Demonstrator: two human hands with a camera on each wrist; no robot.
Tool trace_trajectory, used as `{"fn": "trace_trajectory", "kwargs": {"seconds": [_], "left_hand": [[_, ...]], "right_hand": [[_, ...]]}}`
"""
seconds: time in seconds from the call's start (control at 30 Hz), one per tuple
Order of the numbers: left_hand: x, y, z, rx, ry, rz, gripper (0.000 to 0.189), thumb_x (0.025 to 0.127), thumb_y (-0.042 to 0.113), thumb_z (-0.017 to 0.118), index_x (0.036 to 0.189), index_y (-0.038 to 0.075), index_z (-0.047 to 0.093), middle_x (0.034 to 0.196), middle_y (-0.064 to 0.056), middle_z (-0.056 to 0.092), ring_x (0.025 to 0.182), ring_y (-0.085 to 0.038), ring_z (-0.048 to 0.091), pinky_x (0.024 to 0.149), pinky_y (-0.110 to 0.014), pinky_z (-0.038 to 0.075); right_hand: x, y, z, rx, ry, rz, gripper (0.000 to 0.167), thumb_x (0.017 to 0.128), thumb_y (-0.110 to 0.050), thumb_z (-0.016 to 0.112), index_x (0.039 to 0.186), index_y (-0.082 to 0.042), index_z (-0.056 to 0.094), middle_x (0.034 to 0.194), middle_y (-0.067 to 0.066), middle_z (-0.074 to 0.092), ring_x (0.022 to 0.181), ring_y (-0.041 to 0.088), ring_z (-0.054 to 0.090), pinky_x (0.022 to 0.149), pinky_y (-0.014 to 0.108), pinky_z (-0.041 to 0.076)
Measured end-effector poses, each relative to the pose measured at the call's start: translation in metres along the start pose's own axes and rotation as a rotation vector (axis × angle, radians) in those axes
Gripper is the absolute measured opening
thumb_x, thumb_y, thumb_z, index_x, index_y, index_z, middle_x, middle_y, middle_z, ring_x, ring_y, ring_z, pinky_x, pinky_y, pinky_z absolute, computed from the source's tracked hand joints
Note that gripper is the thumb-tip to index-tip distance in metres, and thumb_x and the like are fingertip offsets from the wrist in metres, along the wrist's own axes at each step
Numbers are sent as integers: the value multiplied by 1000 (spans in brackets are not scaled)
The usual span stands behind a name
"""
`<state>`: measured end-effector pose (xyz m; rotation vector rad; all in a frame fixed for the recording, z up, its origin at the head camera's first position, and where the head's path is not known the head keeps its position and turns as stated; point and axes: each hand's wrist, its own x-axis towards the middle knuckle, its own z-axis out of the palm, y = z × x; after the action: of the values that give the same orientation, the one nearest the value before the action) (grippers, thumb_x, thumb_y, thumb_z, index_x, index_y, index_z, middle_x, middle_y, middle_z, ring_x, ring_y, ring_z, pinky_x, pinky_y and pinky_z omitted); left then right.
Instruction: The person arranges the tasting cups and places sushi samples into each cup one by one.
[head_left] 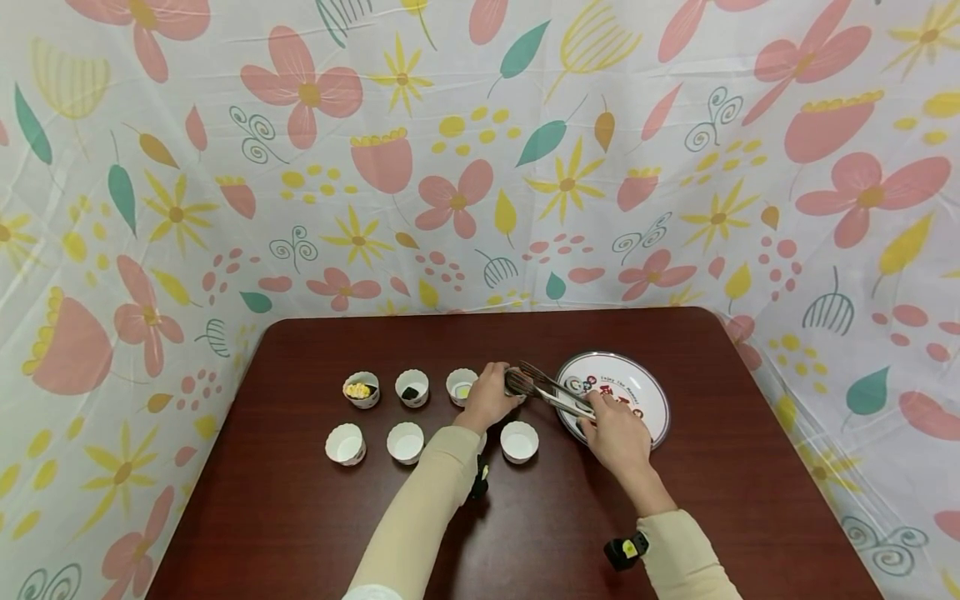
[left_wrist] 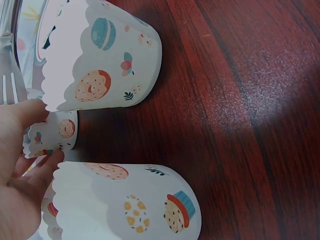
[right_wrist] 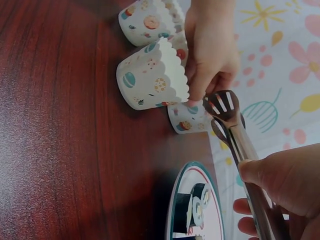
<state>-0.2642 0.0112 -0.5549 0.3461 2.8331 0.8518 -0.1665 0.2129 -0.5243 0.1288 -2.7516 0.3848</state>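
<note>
My left hand (head_left: 486, 398) touches a small scalloped paper cup (left_wrist: 62, 131) in the back row, thumb on one side and fingers on the other. My right hand (head_left: 618, 433) grips metal tongs (right_wrist: 242, 145), whose slotted heads hover at that cup's rim near my left fingers. No food shows between the heads. The held cup's contents are hidden. Right of the cups lies a round white plate (head_left: 645, 392) with a dark rim and red print. Dark-wrapped sushi rolls (right_wrist: 183, 212) rest on it in the right wrist view.
Back-row cups hold yellow pieces (head_left: 362, 390), a black piece (head_left: 410, 393) and something pale green (head_left: 463, 390). Front-row cups include a left one (head_left: 346, 445), its neighbour (head_left: 406, 442) and a right one (head_left: 519, 442); my left forearm covers another. A flowered cloth (head_left: 457, 200) hangs behind the brown table (head_left: 285, 517).
</note>
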Motion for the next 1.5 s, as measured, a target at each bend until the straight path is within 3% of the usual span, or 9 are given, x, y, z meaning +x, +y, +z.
{"fn": "trace_trajectory", "kwargs": {"seconds": [0.23, 0.63, 1.03, 1.5], "left_hand": [[0, 0, 1, -11, 12, 11, 63, 80, 23, 72, 134, 8, 42, 129, -12, 47, 100, -25, 58, 79, -35, 50], [1, -1, 2, -24, 1, -2, 63, 81, 22, 71, 135, 9, 41, 132, -11, 45, 101, -25, 58, 80, -35, 50], [4, -4, 5, -20, 11, 9, 63, 80, 23, 71, 134, 9, 42, 131, -11, 46, 104, -26, 57, 82, -35, 50], [3, -2, 3, -19, 13, 7, 62, 80, 22, 72, 133, 9, 43, 129, -11, 47, 103, -27, 57, 82, -36, 50]], "right_hand": [[-1, 0, -1, 1, 18, -18, 33, 71, -16, 74, 99, -6, 58, 83, 15, 61, 72, 37, 59, 54, 46, 44], [-3, 4, -19, -16, 1, 31, 37, 73, -17, 73, 104, -4, 58, 88, 16, 61, 73, 40, 57, 55, 50, 43], [-8, 21, -29, -28, 4, 51, 40, 72, -19, 73, 106, -4, 58, 86, 17, 60, 71, 39, 55, 51, 48, 42], [-13, 40, -45, -67, -152, 148, 38, 81, -23, 66, 109, -1, 53, 92, 22, 59, 81, 42, 55, 55, 51, 44]]}}
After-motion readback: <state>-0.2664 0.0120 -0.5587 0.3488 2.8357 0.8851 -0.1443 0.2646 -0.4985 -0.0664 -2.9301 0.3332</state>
